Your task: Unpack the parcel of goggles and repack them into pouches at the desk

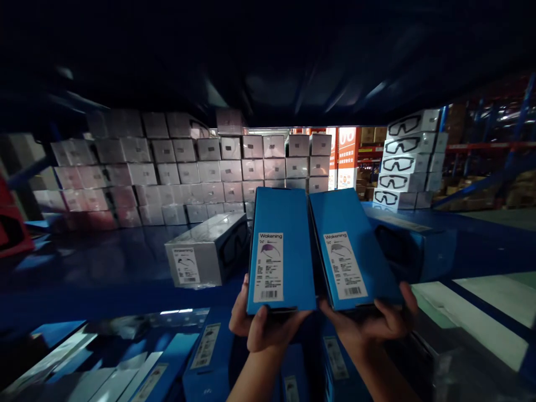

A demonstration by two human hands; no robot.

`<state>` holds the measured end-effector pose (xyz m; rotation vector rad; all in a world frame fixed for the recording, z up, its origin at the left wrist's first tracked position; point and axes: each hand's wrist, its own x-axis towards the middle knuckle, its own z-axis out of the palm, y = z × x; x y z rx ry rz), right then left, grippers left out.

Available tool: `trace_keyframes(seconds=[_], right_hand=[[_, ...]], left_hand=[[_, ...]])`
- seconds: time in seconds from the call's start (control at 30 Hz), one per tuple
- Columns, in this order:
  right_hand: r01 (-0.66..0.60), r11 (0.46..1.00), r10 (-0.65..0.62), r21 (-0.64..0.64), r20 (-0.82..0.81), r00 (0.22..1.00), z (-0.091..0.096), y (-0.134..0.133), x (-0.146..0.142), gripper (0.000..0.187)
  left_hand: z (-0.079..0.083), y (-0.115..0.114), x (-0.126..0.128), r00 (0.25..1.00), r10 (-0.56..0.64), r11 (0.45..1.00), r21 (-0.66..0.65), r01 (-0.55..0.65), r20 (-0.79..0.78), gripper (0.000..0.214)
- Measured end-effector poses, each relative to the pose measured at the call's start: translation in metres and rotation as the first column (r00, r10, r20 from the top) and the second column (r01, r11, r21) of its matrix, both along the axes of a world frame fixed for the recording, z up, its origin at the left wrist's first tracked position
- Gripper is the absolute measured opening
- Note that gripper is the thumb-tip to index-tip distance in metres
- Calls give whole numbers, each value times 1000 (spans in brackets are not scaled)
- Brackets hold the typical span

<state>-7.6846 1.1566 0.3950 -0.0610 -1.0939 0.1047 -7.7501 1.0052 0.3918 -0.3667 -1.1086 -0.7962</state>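
Observation:
My left hand grips a blue glasses box from below, its thumb on the lower front edge. A second blue glasses box rests in my right hand, with the thumb and fingers around its lower end. Both boxes tilt up side by side, their tops almost touching, and each bears a white "Wakening" label with a picture of glasses. Left of them a white glasses box lies on the blue shelf. Behind my right hand's box lies another blue box.
Rows of stacked white boxes line the back of the shelf. At the right stands a stack of glasses boxes. A red box sits at the far left. More blue boxes lie on the level below. A dark shelf hangs overhead.

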Motion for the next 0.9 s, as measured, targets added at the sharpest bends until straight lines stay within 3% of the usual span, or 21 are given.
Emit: trace_keyframes(seconds=[0.2, 0.37, 0.63, 0.77, 0.9], right_hand=[[-80, 996, 81, 47, -34, 996, 5, -2, 0, 70], [-70, 997, 70, 21, -2, 998, 5, -3, 2, 74], [-65, 998, 65, 25, 0, 998, 5, 1, 1, 76], [-42, 999, 42, 4, 50, 998, 12, -3, 4, 76], [-44, 997, 57, -66, 199, 978, 29, -7, 13, 76]], left_hand=[[-6, 2, -1, 995, -89, 996, -9, 89, -49, 92], [-4, 3, -4, 989, -96, 995, 1, 96, -115, 102], [-3, 4, -3, 995, -64, 997, 27, 66, -83, 100], [-4, 5, -5, 997, -52, 997, 53, 56, -60, 98], [-4, 4, -6, 995, -35, 999, 34, 38, -95, 105]])
